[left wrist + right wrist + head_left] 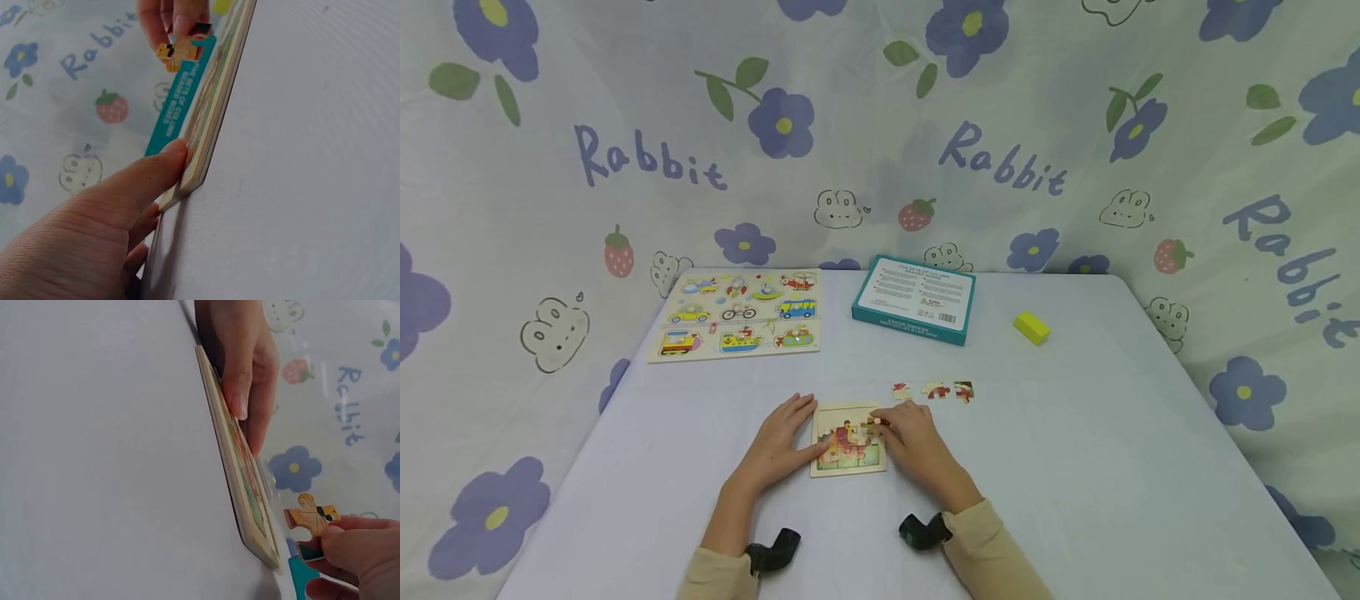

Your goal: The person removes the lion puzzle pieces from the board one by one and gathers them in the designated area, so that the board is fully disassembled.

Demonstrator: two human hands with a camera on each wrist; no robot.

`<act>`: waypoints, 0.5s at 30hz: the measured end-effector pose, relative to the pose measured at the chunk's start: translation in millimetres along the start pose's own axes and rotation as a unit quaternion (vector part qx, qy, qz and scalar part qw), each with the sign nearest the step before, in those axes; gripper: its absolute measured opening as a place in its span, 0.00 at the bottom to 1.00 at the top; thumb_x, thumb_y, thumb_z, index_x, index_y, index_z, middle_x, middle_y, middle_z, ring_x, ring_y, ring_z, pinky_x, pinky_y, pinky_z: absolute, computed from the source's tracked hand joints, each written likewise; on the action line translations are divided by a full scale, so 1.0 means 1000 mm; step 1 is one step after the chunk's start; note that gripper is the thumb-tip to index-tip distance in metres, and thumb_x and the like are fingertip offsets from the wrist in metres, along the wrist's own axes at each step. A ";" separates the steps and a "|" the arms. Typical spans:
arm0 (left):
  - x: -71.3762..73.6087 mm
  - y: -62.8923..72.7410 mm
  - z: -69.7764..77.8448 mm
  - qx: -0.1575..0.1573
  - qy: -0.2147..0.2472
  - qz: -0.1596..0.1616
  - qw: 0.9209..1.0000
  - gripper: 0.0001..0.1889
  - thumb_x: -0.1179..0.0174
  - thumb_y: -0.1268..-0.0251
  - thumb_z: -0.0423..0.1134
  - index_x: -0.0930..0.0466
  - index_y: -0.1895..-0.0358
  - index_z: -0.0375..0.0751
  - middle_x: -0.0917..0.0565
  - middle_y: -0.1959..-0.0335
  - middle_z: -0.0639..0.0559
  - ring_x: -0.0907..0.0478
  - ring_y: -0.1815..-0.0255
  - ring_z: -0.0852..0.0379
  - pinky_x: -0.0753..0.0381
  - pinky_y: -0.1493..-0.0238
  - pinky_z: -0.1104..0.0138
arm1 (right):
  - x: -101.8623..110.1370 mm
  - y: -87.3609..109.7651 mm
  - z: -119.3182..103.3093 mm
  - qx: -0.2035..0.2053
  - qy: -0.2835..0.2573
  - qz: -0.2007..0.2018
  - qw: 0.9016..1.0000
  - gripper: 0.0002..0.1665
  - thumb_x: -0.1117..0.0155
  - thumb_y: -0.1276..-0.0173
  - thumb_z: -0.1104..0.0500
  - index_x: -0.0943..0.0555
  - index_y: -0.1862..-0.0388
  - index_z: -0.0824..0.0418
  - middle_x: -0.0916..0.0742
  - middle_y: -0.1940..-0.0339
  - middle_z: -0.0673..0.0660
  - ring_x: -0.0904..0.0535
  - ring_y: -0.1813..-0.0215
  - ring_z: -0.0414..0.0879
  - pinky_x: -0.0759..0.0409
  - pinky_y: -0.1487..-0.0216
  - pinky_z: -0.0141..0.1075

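A wooden jigsaw board (pixel 848 477) with a partly filled picture lies flat on the table. My left hand (pixel 780 442) is at its left side, fingers stretched out along the edge. The left thumb (pixel 150 172) rests on the board's face. Over the board's upper right part, my right hand (pixel 917 442) pinches a jigsaw piece (pixel 310 515) between thumb and fingers. That piece is orange and brown with a dark green corner, and in the right wrist view it is raised above the board. The tips of some left fingers are hidden behind the board in the left wrist view.
Loose jigsaw pieces (pixel 936 391) lie in a row beyond the right hand. Farther back are a vehicle picture puzzle (pixel 752 337) at left, a teal box (pixel 913 300) in the middle and a yellow block (pixel 1032 327) at right. A patterned curtain (pixel 865 167) hangs behind the table.
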State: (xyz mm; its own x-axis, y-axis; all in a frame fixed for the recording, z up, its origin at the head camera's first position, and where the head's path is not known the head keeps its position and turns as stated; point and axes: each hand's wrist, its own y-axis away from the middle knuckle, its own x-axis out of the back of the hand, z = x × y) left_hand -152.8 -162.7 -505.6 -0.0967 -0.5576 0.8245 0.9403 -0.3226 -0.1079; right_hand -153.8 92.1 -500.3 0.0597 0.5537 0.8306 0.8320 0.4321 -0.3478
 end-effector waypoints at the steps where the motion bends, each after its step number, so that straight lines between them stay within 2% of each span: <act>1: 0.000 0.000 0.000 0.000 0.000 0.000 1.000 0.41 0.38 0.49 0.59 0.36 0.35 0.38 0.38 0.32 0.47 0.49 0.30 0.46 0.48 0.35 0.46 | 0.001 0.000 0.002 -0.003 -0.002 0.005 1.000 0.13 0.39 0.35 0.56 0.19 0.52 0.53 0.16 0.60 0.44 0.25 0.57 0.39 0.33 0.57 0.37; 10: -0.001 -0.001 -0.002 0.001 -0.001 0.001 1.000 0.41 0.39 0.49 0.60 0.36 0.34 0.39 0.38 0.32 0.47 0.50 0.30 0.46 0.48 0.35 0.46 | 0.015 0.003 0.023 -0.016 -0.032 0.069 0.997 0.14 0.35 0.39 0.59 0.19 0.53 0.57 0.15 0.61 0.48 0.23 0.60 0.40 0.30 0.60 0.38; 15: -0.002 -0.001 -0.003 0.000 0.004 0.002 1.000 0.41 0.39 0.49 0.60 0.35 0.35 0.39 0.37 0.33 0.47 0.49 0.30 0.46 0.48 0.35 0.46 | 0.024 0.008 0.036 -0.039 -0.040 0.080 0.995 0.13 0.35 0.40 0.62 0.18 0.55 0.58 0.14 0.62 0.49 0.23 0.60 0.41 0.27 0.59 0.39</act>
State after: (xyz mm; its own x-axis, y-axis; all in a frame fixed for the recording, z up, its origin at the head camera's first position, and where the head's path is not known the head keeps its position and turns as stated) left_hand -154.4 -163.5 -508.4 -0.0955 -0.5655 0.8192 0.9406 -0.3206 -0.1117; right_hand -165.3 134.2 -498.9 0.1539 0.6667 0.7292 0.8554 0.2794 -0.4361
